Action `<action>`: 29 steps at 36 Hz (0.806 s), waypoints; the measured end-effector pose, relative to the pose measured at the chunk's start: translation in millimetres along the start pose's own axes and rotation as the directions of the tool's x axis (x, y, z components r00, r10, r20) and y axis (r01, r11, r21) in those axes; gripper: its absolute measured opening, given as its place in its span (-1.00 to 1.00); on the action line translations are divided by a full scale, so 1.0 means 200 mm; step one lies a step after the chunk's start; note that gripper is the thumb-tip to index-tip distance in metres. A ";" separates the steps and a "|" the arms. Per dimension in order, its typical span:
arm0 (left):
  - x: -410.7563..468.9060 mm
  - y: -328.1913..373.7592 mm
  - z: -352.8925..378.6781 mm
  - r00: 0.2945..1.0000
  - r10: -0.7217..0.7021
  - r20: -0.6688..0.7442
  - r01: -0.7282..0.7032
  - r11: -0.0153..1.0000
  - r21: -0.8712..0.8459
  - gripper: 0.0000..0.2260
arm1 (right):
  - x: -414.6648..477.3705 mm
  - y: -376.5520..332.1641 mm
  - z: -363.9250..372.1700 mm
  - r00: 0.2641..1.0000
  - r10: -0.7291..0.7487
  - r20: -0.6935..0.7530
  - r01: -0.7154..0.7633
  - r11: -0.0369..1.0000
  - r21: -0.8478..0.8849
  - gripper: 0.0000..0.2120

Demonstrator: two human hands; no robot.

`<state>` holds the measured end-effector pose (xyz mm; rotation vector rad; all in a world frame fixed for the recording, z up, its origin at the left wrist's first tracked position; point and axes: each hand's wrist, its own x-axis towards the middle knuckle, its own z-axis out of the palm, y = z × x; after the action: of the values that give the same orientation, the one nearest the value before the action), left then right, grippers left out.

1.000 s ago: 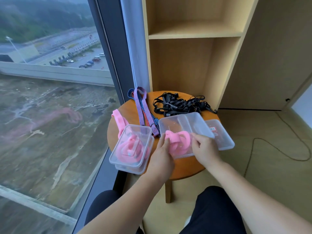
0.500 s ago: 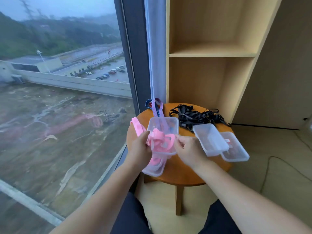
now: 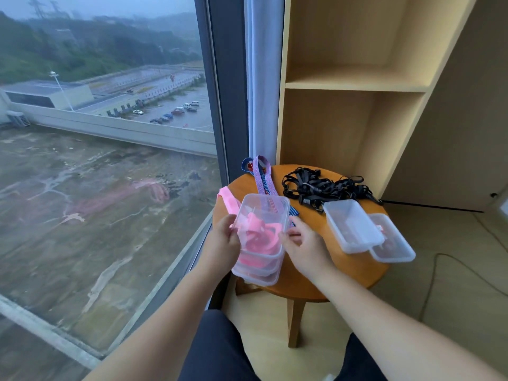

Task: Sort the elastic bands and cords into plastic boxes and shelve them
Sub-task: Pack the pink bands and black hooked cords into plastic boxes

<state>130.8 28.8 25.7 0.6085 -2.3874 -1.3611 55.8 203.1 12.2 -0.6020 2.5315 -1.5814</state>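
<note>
Both hands grip a clear box (image 3: 262,215) of pink bands (image 3: 258,237) between them, left hand (image 3: 222,240) closed on its left edge, right hand (image 3: 305,246) pinching its right edge, atop a stack (image 3: 257,273), with black cords (image 3: 324,188) beyond the right hand.

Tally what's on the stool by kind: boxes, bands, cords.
Clear plastic boxes: 4 (2 stacked with pink bands inside, top box in both hands; 2 overlapping empties at right)
Loose pink band: 1
Striped bands: 1 bunch, exact number unclear
Black cords: 1 tangled pile, uncountable
Total: 7 items or groups
</note>
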 end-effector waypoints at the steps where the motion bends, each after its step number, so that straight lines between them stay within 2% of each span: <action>1: 0.01 -0.01 0.00 0.999 -0.041 -0.006 0.041 0.997 -0.068 -0.69 | 0.01 0.00 0.01 0.998 0.061 0.009 -0.061 0.997 0.037 -0.53; 3: 0.03 -0.02 -0.01 0.989 -0.141 0.040 0.146 0.972 -0.183 -0.74 | 0.01 0.01 0.02 0.983 0.170 0.062 -0.176 0.978 0.109 -0.54; 6: 0.07 -0.07 -0.03 0.939 -0.263 0.223 0.327 0.886 -0.328 -0.76 | 0.03 0.02 0.07 0.924 0.319 0.212 -0.371 0.882 0.291 -0.54; 8: 0.09 -0.10 -0.03 0.882 -0.335 0.332 0.443 0.830 -0.340 -0.70 | 0.03 0.03 0.09 0.869 0.401 0.290 -0.487 0.799 0.352 -0.47; 10: 0.09 -0.12 -0.03 0.838 -0.370 0.400 0.504 0.806 -0.311 -0.65 | 0.05 0.05 0.11 0.836 0.442 0.325 -0.542 0.761 0.356 -0.38; 12: 0.11 -0.15 -0.02 0.808 -0.383 0.449 0.542 0.782 -0.308 -0.53 | 0.06 0.08 0.13 0.839 0.425 0.340 -0.536 0.752 0.384 -0.35; 16: 0.12 -0.15 0.00 0.789 -0.400 0.465 0.575 0.747 -0.333 -0.61 | 0.09 0.09 0.13 0.865 0.338 0.371 -0.486 0.751 0.448 -0.18; 22: 0.14 -0.13 0.03 0.748 -0.417 0.516 0.640 0.658 -0.397 -0.63 | 0.09 0.12 0.16 0.832 0.405 0.380 -0.552 0.675 0.490 -0.30; 29: 0.16 -0.09 0.09 0.800 -0.385 0.461 0.572 0.721 -0.391 -0.61 | 0.13 0.10 0.12 0.885 0.386 0.262 -0.466 0.747 0.474 -0.36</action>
<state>98.4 16.7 2.6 0.9424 -1.9975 -2.4223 33.7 181.7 -13.9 -0.0516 1.8079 -1.8357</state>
